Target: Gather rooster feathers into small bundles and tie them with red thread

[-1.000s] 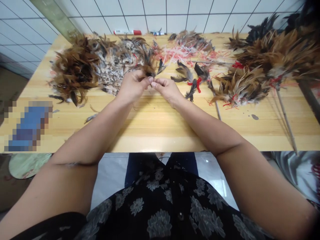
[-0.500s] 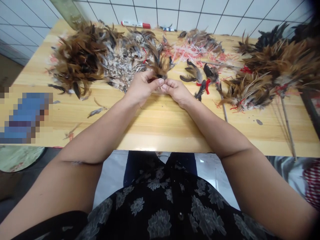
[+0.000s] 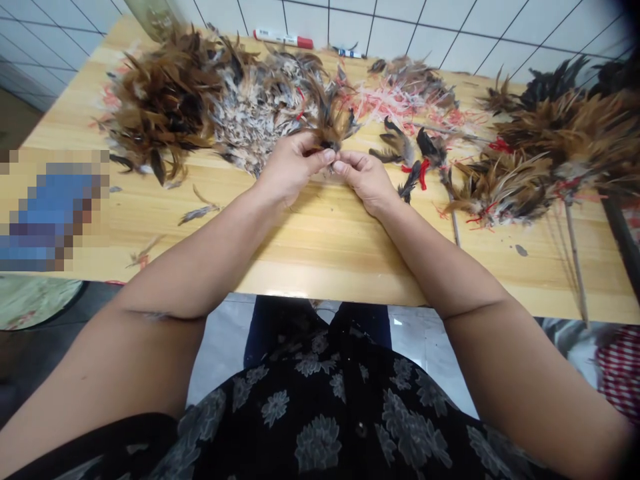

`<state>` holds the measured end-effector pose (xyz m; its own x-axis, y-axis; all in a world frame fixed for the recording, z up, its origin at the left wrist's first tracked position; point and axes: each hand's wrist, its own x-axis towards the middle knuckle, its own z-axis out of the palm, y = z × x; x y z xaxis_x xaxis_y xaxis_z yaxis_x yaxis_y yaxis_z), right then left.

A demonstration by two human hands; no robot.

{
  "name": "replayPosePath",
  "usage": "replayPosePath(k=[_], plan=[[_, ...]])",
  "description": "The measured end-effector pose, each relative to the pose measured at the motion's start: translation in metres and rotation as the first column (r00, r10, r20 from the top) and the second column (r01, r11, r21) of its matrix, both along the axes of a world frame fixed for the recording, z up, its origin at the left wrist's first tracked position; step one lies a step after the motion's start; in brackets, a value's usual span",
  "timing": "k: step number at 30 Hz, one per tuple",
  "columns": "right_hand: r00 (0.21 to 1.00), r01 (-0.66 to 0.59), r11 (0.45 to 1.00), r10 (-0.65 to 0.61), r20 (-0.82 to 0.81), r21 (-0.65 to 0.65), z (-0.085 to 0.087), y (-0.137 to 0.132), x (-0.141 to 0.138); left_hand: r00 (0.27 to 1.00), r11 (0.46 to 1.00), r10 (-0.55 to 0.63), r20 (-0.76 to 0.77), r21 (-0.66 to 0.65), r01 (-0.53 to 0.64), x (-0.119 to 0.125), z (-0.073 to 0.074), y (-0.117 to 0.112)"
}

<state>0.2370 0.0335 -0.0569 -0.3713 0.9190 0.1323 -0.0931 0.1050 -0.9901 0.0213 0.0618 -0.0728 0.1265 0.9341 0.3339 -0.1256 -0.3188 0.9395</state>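
Note:
My left hand pinches the base of a small bunch of brown feathers over the wooden table. My right hand meets it fingertip to fingertip, fingers curled and pinching at the same base of the bunch. A big heap of brown and speckled loose feathers lies just left of and behind the hands. Small feather bundles tied with red string lie to the right of my right hand.
Finished feather dusters on thin sticks fill the right of the table. Red string scraps lie at the back middle. A red-and-white marker rests by the tiled wall. A blurred blue patch sits at the left.
The view has shifted, so the table sits lower and further right in frame. Both hands stay pinched together on the feather bunch, turned slightly.

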Motion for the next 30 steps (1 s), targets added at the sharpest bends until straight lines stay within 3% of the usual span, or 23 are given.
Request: replayPosePath(k=[10,16,20,25,30], plan=[[0.999,-0.027,0.998,0.025,-0.041,-0.06,0.013,-0.01,-0.002,0.999,0.992,0.023,0.037,-0.128,-0.018,0.018,0.022,-0.025],[0.998,-0.003,0.997,0.008,0.066,-0.076,0.017,-0.01,-0.005,0.999,0.994,0.02,0.049,-0.107,-0.015,0.02,0.028,-0.032],[0.998,0.052,0.996,-0.048,0.05,-0.078,0.019,-0.011,-0.004,1.0,0.997,0.013,-0.011,-0.077,-0.013,0.016,0.035,-0.027],[0.989,0.141,0.977,-0.146,-0.025,-0.158,0.021,-0.005,0.001,0.993,0.981,0.111,-0.038,-0.154,-0.115,0.013,0.035,-0.017],[0.981,0.184,0.969,-0.192,-0.032,-0.166,0.023,-0.004,0.003,0.999,0.983,-0.036,-0.01,-0.18,0.034,0.016,0.031,-0.035]])
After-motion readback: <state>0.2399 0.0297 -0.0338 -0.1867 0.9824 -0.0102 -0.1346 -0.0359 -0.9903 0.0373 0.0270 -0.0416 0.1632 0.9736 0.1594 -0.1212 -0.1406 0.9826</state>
